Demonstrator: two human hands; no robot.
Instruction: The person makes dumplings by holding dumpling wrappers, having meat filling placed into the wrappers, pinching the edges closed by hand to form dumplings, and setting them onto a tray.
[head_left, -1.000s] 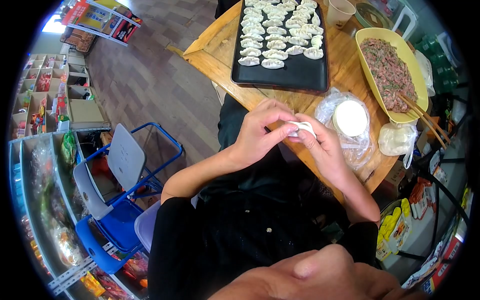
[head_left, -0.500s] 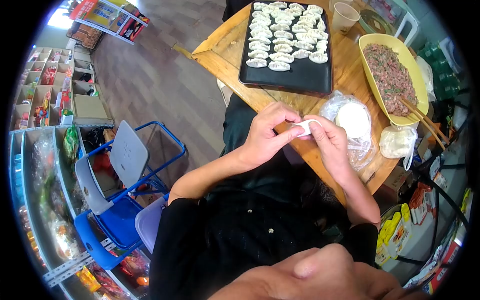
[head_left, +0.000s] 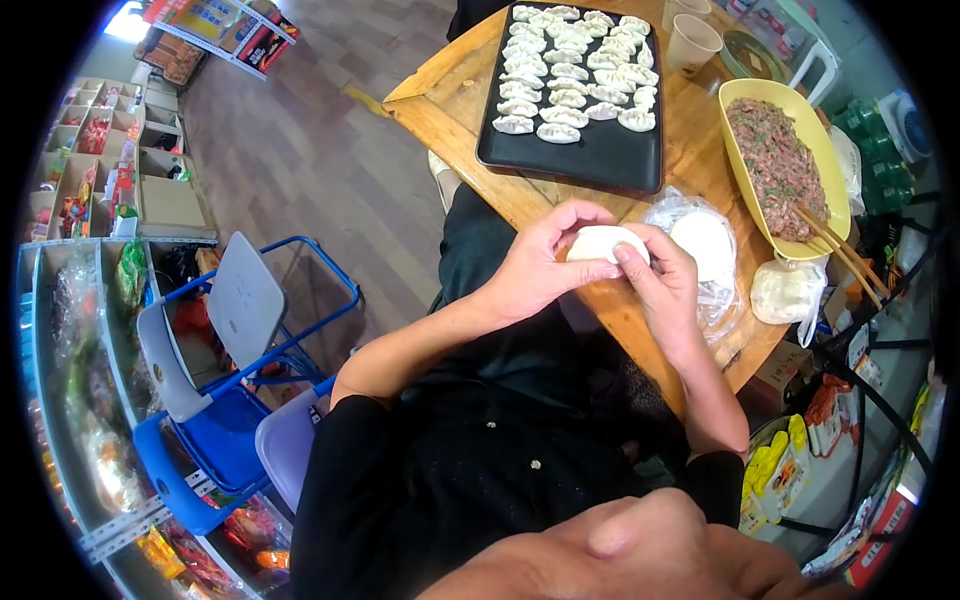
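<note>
A white dumpling (head_left: pixel 603 243) is held above the table's near edge, pinched between both hands. My left hand (head_left: pixel 545 262) is closed on its left end, thumb along its lower side. My right hand (head_left: pixel 662 275) grips the other end, with the thumb pressed on the dough. Any filling inside is hidden. Beside my right hand, a stack of round white dough wrappers (head_left: pixel 703 245) lies in a clear plastic bag (head_left: pixel 722 315). Beyond my hands, a black tray (head_left: pixel 605 160) carries rows of folded dumplings (head_left: pixel 565 92).
A yellow bowl (head_left: pixel 733 95) of minced filling (head_left: pixel 775 165) with chopsticks (head_left: pixel 850 262) stands on the wooden table (head_left: pixel 450 90)'s right. Paper cups (head_left: pixel 692 45) stand behind it. A knotted plastic bag (head_left: pixel 788 292) sits nearby. Folding chairs (head_left: pixel 245 300) and goods shelves (head_left: pixel 100 400) are at left.
The dumpling has turned between my fingers and now shows a broader white side. My left fingers have shifted up behind it. The camera view has moved slightly.
</note>
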